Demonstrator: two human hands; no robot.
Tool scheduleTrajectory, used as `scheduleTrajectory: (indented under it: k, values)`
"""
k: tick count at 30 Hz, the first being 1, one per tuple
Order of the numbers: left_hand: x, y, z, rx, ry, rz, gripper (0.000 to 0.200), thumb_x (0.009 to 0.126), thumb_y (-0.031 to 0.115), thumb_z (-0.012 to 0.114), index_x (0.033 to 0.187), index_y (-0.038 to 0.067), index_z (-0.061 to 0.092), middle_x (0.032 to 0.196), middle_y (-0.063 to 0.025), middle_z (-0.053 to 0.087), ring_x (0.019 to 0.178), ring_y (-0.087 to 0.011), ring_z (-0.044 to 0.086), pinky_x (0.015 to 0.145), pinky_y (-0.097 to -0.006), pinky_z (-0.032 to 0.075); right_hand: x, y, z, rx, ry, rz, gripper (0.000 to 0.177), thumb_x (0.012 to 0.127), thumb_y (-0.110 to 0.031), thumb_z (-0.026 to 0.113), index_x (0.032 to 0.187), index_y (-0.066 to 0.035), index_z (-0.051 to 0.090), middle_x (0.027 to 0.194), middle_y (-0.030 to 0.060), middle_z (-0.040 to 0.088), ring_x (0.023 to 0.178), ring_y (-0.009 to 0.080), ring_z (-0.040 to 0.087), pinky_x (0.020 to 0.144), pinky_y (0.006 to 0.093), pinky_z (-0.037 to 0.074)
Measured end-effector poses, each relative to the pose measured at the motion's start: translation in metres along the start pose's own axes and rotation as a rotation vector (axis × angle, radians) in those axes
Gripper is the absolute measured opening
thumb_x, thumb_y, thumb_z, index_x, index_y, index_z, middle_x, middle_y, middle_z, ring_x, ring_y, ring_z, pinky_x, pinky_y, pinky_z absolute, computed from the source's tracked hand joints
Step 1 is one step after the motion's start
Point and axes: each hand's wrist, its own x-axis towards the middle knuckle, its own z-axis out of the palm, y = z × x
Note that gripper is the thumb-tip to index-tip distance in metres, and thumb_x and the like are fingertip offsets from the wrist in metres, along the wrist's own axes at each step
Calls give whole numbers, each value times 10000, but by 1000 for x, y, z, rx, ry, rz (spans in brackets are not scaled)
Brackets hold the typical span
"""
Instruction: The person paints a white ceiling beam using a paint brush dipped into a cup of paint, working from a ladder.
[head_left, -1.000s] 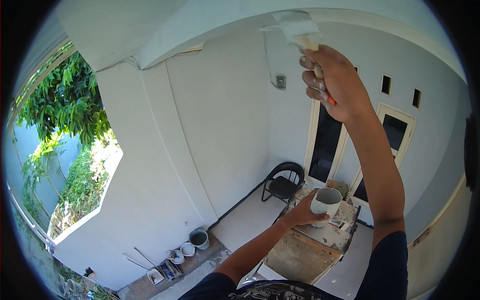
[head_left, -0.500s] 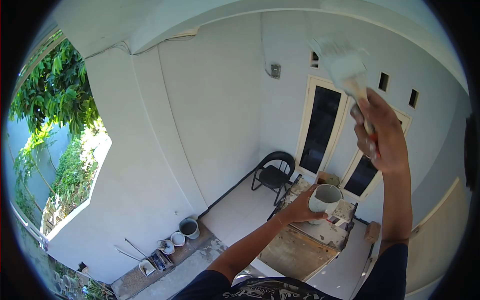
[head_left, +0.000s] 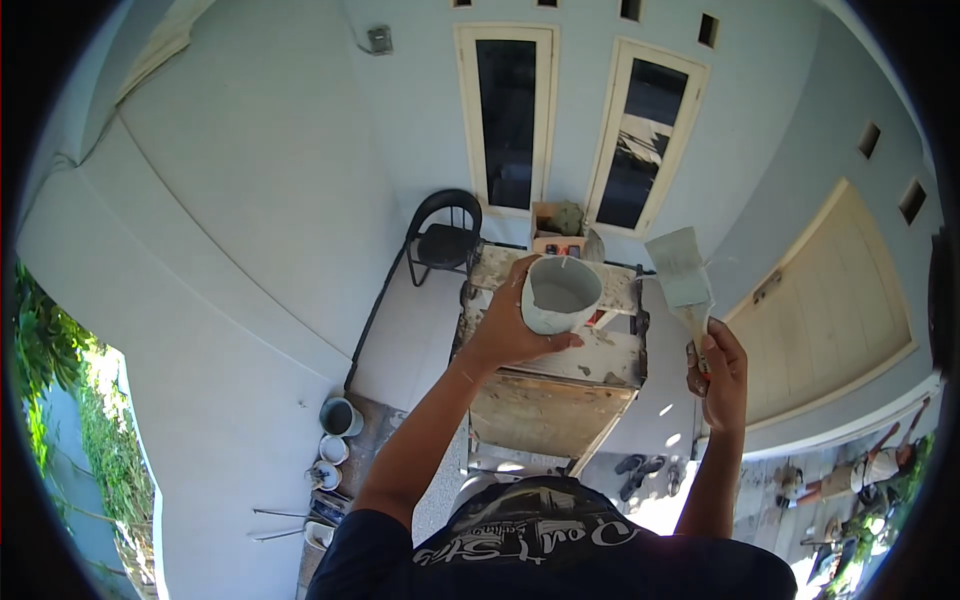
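Observation:
My left hand [head_left: 507, 325] is wrapped round a paint pot [head_left: 548, 316], tilted so that its open mouth faces me and its paint-smeared inside shows. To the right, my right hand [head_left: 723, 372] grips the handle of a wide paintbrush [head_left: 684, 273]. The brush points upward, its flat bristles coated in pale paint, and it is apart from the pot. Below the pot stands a worn, paint-spattered wooden table [head_left: 612, 368]. Part of the brush handle is hidden by my fingers.
A black chair [head_left: 445, 243] stands by the wall, near a cardboard box [head_left: 545, 222] behind the table. Buckets [head_left: 341, 417] line the left wall's foot. Cream-framed windows [head_left: 506, 120] and a cream door [head_left: 825, 300] lie beyond. Another person [head_left: 868, 470] is outside at lower right.
My right hand has lowered the brush from high near the ceiling beam to beside the pot. My view has turned right and downward. The left hand keeps holding the pot.

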Motion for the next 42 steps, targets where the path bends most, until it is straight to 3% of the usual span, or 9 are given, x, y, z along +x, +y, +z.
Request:
scheduleTrajectory:
  k: [7, 14, 16, 18, 20, 24, 27, 37, 42]
  values:
    - [0, 9, 0, 152, 39, 58, 1074, 559, 400, 1001, 1391, 51, 417, 1263, -128, 583, 1192, -279, 595, 1023, -409, 483, -32, -8, 14, -324, 104, -82, 330, 987, -116, 614, 1290, 12, 589, 780, 25, 603, 576, 22, 462, 498, 191, 358]
    - [1, 2, -1, 169, -38, 56, 1059, 571, 394, 998, 1387, 46, 420, 1273, -136, 561, 1172, -273, 600, 1007, -410, 494, -43, -59, 38, -585, 143, -271, 373, 762, 40, 708, 1133, 14, 705, 911, 76, 724, 783, 111, 664, 657, 250, 512]
    - [3, 7, -1, 212, -37, 85, 1063, 571, 401, 997, 1386, 42, 417, 1279, -142, 553, 1152, -268, 610, 987, -396, 511, -41, -84, 40, -1038, -14, -385, 381, 707, 46, 732, 1080, -27, 741, 882, 87, 714, 730, 166, 680, 607, 285, 523]
    - [2, 1, 0, 155, -51, 65, 1071, 570, 403, 998, 1389, 41, 410, 1273, -142, 554, 1147, -266, 614, 980, -390, 517, -31, -93, 47, -1058, -11, -503, 385, 675, 57, 737, 1042, -59, 762, 863, 91, 702, 664, 193, 661, 537, 299, 502]
    - [1, -3, 1, 97, -57, 45, 1080, 568, 405, 999, 1392, 40, 404, 1268, -143, 555, 1142, -264, 617, 973, -385, 523, -19, -110, 51, -1214, -171, -767, 375, 679, 64, 741, 1031, -64, 761, 828, 74, 678, 641, 171, 634, 509, 304, 483]
    - [1, 0, 3, 76, -48, 19, 1102, 564, 400, 1002, 1402, 38, 385, 1263, -137, 546, 1151, -267, 610, 973, -387, 523, -2, -145, 69, -1402, -340, -867, 398, 652, 74, 767, 1036, -30, 748, 788, 81, 649, 643, 161, 624, 494, 301, 448]
    - [2, 5, 2, 122, -52, 42, 1102, 568, 402, 1000, 1405, 36, 383, 1267, -138, 533, 1157, -275, 604, 971, -390, 521, 8, -157, 88, -1548, -482, -953, 366, 667, -106, 827, 1020, -52, 751, 771, 66, 622, 606, 157, 594, 464, 309, 418]
    - [-1, 1, 0, 193, -79, 86, 1061, 586, 445, 979, 1380, 23, 415, 1276, -162, 497, 1162, -315, 584, 967, -414, 509, 27, -183, 146, -1844, -776, -766, 316, 743, -163, 776, 1045, -94, 715, 764, 20, 611, 622, 148, 590, 496, 323, 451]
    - [0, 4, -1, 197, -95, 94, 1075, 576, 437, 983, 1386, 27, 407, 1278, -166, 491, 1166, -323, 577, 977, -419, 504, 43, -178, 160, -1949, -963, -575, 210, 775, -162, 753, 964, -85, 702, 794, 54, 649, 729, 188, 695, 586, 353, 536]
